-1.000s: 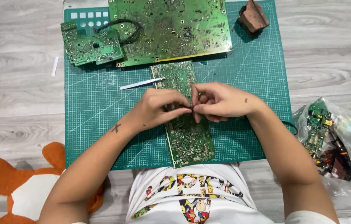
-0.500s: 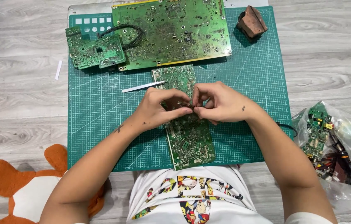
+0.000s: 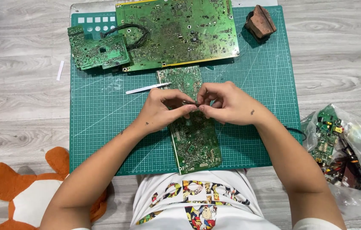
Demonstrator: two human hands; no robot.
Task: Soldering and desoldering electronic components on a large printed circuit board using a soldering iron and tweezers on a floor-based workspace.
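A long narrow green circuit board (image 3: 193, 140) lies lengthwise on the green cutting mat (image 3: 103, 127) in front of me. My left hand (image 3: 163, 108) and my right hand (image 3: 227, 102) meet over its middle, fingertips pinched together on a small dark part (image 3: 196, 104) sitting on the board. White tweezers (image 3: 146, 88) lie on the mat just left of the board's far end, close to my left hand.
A large green circuit board (image 3: 180, 32) and a smaller one with black wires (image 3: 97, 51) lie at the mat's far side. A brown block (image 3: 260, 21) sits at the far right corner. A clear bag of board scraps (image 3: 338, 145) lies right; a plush toy (image 3: 23, 191) left.
The view has shifted slightly, so everything sits a little lower in frame. Both hands stay pinched at the same spot on the narrow board with only small finger movements.
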